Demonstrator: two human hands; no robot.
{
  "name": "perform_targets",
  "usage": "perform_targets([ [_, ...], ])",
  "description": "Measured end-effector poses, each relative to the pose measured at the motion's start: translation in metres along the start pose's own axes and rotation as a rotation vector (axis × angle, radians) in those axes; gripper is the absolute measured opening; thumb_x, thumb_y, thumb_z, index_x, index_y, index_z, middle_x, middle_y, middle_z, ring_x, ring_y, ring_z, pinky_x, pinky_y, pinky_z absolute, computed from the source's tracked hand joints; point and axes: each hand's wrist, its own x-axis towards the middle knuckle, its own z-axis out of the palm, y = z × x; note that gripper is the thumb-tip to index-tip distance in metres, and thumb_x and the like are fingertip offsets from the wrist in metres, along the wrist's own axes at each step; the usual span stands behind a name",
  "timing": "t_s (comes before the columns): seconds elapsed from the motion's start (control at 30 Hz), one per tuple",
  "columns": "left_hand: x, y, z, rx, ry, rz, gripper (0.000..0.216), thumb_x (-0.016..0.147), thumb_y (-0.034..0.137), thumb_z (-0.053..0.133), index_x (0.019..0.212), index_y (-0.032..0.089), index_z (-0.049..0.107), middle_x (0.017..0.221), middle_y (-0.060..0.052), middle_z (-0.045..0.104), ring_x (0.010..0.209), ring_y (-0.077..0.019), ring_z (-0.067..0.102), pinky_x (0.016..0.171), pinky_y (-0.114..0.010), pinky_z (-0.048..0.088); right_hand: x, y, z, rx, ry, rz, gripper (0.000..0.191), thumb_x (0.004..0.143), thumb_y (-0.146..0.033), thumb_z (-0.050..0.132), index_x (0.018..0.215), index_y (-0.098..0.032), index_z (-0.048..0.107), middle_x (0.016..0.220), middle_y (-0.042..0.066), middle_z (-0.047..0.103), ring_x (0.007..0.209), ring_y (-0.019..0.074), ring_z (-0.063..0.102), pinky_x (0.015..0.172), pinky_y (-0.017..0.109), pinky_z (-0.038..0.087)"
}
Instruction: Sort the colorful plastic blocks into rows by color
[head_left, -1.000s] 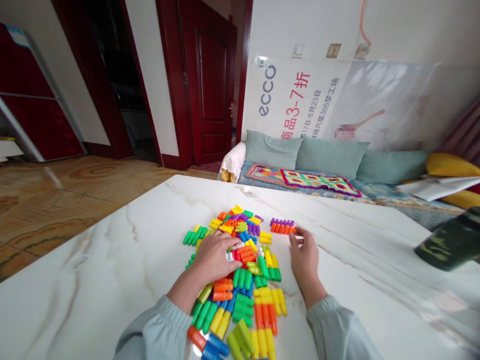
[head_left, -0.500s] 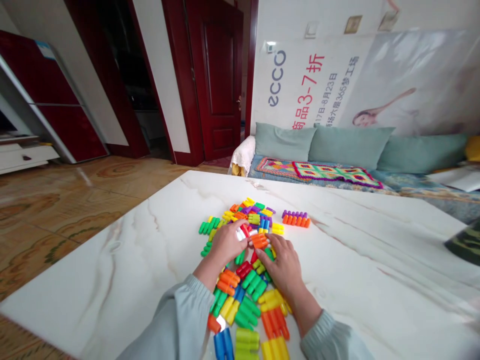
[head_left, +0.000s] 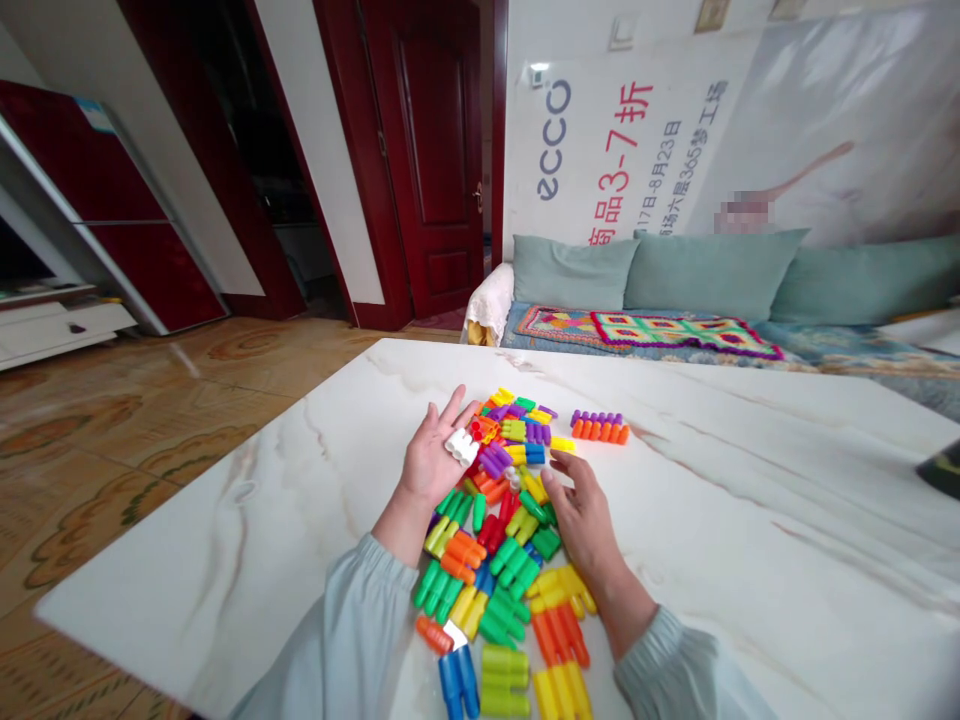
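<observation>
My left hand (head_left: pixel 429 462) is turned palm up, with its thumb and upper fingers stretched out. A white toy building block (head_left: pixel 462 447) with rounded ends lies across its lower fingers, held there. My right hand (head_left: pixel 589 510) hovers at the right side of the pile, fingers loosely bent and apart from the thumb, with nothing seen between them. Near its fingertips are a yellow and blue block piece (head_left: pixel 526 455) and a yellow block (head_left: pixel 562 444). Between my hands lie a purple block (head_left: pixel 495 460), red blocks (head_left: pixel 491 530) and green blocks (head_left: pixel 515 566).
A white marble-patterned table (head_left: pixel 300 520) carries the heap of blocks. Beyond the heap stand joined purple and orange blocks (head_left: pixel 600 430). Nearest me are blue (head_left: pixel 458 682), lime and yellow blocks (head_left: pixel 562 692). A sofa (head_left: pixel 712 275) stands behind the table.
My left hand has moved left and turned palm up, with the white block showing. My right hand has let go of the orange block and moved right. The view has shifted slightly.
</observation>
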Motion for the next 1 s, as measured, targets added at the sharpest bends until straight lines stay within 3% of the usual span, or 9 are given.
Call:
perform_targets([
  [0.13,0.004,-0.005,-0.002,-0.012,-0.054,0.068,0.071,0.084,0.064,0.05,0.14,0.021,0.048,0.142,-0.014,0.052,0.138,-0.0264,0.042,0.112,-0.043,0.033,-0.001,0.0,0.001,0.036,-0.019,0.016,0.043,0.088,-0.051,0.053,0.116,-0.019,0.059,0.118,0.013,0.06,0.111,0.0244,0.059,0.082,0.038,0.058],
  [0.23,0.008,-0.009,-0.007,0.067,0.061,0.173,0.055,0.081,0.052,0.063,0.124,0.018,0.061,0.133,-0.014,0.06,0.132,-0.0266,0.048,0.11,-0.041,0.036,-0.001,0.001,0.001,0.049,-0.017,0.023,0.043,0.088,-0.052,0.054,0.115,-0.018,0.06,0.117,0.013,0.06,0.109,0.0244,0.06,0.082,0.038,0.058],
  [0.37,0.009,-0.012,-0.015,0.559,0.301,0.311,0.037,0.077,0.039,0.069,0.106,0.016,0.068,0.112,-0.011,0.071,0.109,-0.0248,0.064,0.094,-0.035,0.049,0.0,0.002,0.001,0.056,-0.054,0.005,0.041,0.089,-0.05,0.053,0.114,-0.019,0.061,0.116,0.013,0.061,0.109,0.0242,0.061,0.084,0.037,0.058],
  [0.47,0.005,-0.01,-0.016,1.026,0.354,0.402,0.022,0.08,0.034,0.063,0.092,0.019,0.073,0.097,-0.007,0.074,0.091,-0.0212,0.067,0.083,-0.031,0.05,0.0,0.003,0.002,0.055,-0.074,-0.01,0.037,0.09,-0.049,0.052,0.113,-0.02,0.061,0.114,0.012,0.062,0.106,0.0239,0.062,0.085,0.038,0.057],
  [0.53,0.001,-0.007,-0.014,1.227,0.288,0.403,0.018,0.081,0.032,0.061,0.085,0.021,0.074,0.086,-0.005,0.074,0.08,-0.0196,0.067,0.078,-0.03,0.05,0.0,0.003,0.002,0.045,-0.068,-0.017,0.036,0.091,-0.048,0.052,0.11,-0.02,0.062,0.113,0.011,0.063,0.104,0.0237,0.062,0.084,0.038,0.057],
  [0.63,-0.004,-0.004,-0.011,1.364,0.068,0.281,0.019,0.076,0.038,0.067,0.083,0.022,0.075,0.075,-0.003,0.073,0.07,-0.0187,0.066,0.071,-0.029,0.05,0.001,0.004,0.002,0.031,-0.072,-0.035,0.034,0.092,-0.047,0.05,0.109,-0.02,0.062,0.113,0.011,0.062,0.102,0.0228,0.062,0.083,0.037,0.057],
  [0.7,-0.006,-0.004,-0.01,1.431,-0.058,0.242,0.031,0.068,0.041,0.075,0.093,0.023,0.075,0.088,-0.004,0.073,0.081,-0.0218,0.066,0.077,-0.031,0.051,0.001,0.005,0.002,0.018,-0.079,-0.046,0.033,0.093,-0.046,0.048,0.108,-0.02,0.062,0.112,0.011,0.062,0.102,0.0225,0.062,0.082,0.036,0.056],
  [0.83,-0.007,-0.006,-0.009,1.56,-0.157,0.254,0.066,0.059,0.033,0.08,0.122,0.025,0.065,0.123,-0.008,0.065,0.114,-0.0295,0.057,0.099,-0.039,0.045,0.0,0.004,0.0,-0.028,-0.095,-0.06,0.033,0.094,-0.046,0.048,0.106,-0.02,0.064,0.112,0.01,0.062,0.103,0.0225,0.061,0.085,0.036,0.055],
  [1.0,-0.007,-0.017,-0.003,1.668,-0.259,0.232,0.07,0.062,0.023,0.072,0.13,0.024,0.059,0.129,-0.009,0.061,0.12,-0.0322,0.052,0.104,-0.043,0.042,0.0,0.002,0.0,-0.082,-0.139,-0.102,0.032,0.093,-0.046,0.05,0.108,-0.022,0.066,0.116,0.009,0.06,0.109,0.0228,0.059,0.094,0.039,0.051],
])
